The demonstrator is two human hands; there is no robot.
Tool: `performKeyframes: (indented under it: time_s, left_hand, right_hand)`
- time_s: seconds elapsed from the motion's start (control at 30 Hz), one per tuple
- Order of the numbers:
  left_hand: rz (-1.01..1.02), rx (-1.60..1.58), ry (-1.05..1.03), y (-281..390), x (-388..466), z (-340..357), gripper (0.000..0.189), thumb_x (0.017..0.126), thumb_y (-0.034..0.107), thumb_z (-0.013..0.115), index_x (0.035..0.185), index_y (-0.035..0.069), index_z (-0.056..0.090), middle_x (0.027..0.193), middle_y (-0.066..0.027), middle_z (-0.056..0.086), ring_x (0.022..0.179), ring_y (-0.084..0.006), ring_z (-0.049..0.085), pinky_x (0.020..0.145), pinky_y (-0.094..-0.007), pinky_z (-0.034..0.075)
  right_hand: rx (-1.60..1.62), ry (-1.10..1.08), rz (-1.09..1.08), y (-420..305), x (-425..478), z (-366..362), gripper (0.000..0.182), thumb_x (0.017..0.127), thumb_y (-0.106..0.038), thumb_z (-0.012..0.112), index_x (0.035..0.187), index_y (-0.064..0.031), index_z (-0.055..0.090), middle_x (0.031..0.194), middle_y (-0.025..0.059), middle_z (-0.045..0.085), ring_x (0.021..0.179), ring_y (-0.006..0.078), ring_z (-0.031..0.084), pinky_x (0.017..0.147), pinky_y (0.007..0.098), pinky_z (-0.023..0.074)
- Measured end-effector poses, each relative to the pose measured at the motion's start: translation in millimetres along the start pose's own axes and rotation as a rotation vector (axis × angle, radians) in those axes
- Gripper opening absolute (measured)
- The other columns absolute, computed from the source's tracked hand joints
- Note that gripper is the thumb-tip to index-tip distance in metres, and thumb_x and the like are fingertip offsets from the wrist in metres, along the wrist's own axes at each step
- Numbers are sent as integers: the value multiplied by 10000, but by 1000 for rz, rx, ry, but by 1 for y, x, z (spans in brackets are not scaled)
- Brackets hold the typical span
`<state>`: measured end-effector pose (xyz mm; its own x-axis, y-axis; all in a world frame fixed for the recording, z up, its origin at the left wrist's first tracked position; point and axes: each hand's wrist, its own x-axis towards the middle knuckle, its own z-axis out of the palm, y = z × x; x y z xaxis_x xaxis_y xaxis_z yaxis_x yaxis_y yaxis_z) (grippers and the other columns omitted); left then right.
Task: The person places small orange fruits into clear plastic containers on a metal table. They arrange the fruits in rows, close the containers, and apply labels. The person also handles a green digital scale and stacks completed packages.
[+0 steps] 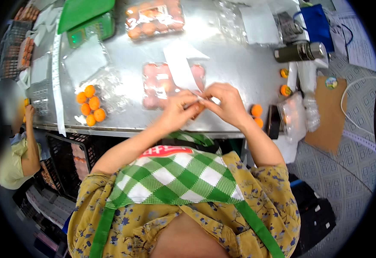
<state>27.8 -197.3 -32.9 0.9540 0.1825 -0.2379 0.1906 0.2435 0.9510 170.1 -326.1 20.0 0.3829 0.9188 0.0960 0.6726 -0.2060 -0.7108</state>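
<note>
My left hand [182,105] and my right hand [225,100] meet at the table's near side, fingertips pinching the end of a white paper strip [183,69]. The strip runs away from my fingers over a clear plastic pack with pinkish contents [155,85], which lies flat on the metal table. My fingers hide the strip's very end. Beyond it, another clear pack of round orange-pink items [155,19] bears a printed label. Left of my hands, several small orange fruits [94,103] sit together beside crumpled clear plastic [113,92].
A green scale [91,29] stands at the back left. A long white strip [57,80] crosses the metal table. At right are a dark green thermos [299,52], loose orange fruits [256,110], a black phone-like object [273,122] and bagged items [291,116]. A co-worker's arm [29,138] is at far left.
</note>
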Motion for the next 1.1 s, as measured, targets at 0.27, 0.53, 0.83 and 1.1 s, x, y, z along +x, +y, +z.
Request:
performKeyframes:
  time_s: [0.27, 0.53, 0.83, 1.1]
  left_hand:
    - [175, 148, -83, -1, -1, 1, 169, 852, 55, 599, 1002, -6, 648, 829, -49, 539, 706, -124, 554, 597, -253, 453]
    - [-335, 8, -174, -23, 31, -2, 271, 843, 38, 533, 1100, 23, 615, 903, -36, 614, 782, -98, 530, 641, -278, 436]
    - [-419, -137, -263, -7, 111, 105, 336, 855, 180, 600, 1144, 11, 565, 913, -117, 607, 859, -182, 572, 763, -305, 464]
    - [-142, 318, -634, -37, 71, 73, 485, 877, 350, 576, 1226, 14, 560, 1137, -133, 621, 1035, -267, 601, 884, -347, 472]
  right_hand:
    - [272, -79, 152, -4, -7, -10, 91, 737, -18, 696, 816, -1, 653, 772, 111, 645, 692, 227, 631, 643, 315, 494]
    - [-20, 523, 333, 25, -23, -91, 32, 844, -50, 630, 848, -19, 636, 651, -35, 498, 552, 59, 426, 505, 220, 336]
    - [17, 1029, 126, 1, -51, -140, 140, 943, -42, 504, 1044, 34, 563, 830, 136, 663, 660, 114, 602, 612, 221, 489]
    - [182, 617, 71, 20, -54, -71, 275, 737, 24, 553, 996, 88, 622, 992, 167, 653, 974, 237, 612, 891, 336, 457]
